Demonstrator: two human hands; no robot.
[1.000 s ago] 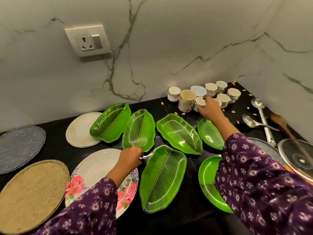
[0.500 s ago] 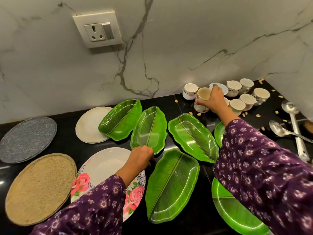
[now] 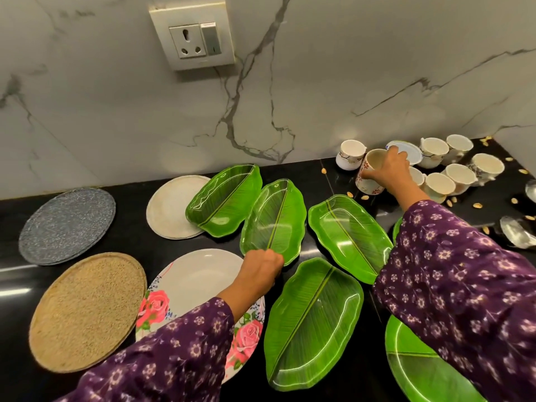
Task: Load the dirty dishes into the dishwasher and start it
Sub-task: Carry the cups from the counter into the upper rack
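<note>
My right hand (image 3: 387, 169) fingers wrap the red-dotted mug (image 3: 368, 177) far right on the desk (image 3: 130, 242); left hand (image 3: 261, 266) pinches the leaf plate (image 3: 274, 220) near edge, ready to gather both for loading.

a single head-worn view looks steeply down, close over the black counter (image 3: 333, 169), facing the marble wall (image 3: 116, 111).

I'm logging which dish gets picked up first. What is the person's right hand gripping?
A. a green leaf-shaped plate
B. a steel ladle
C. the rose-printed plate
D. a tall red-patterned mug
D: the right hand is wrapped around the tall red-patterned mug among the white cups, while the left hand pinches the tip of a leaf-shaped plate.
</note>
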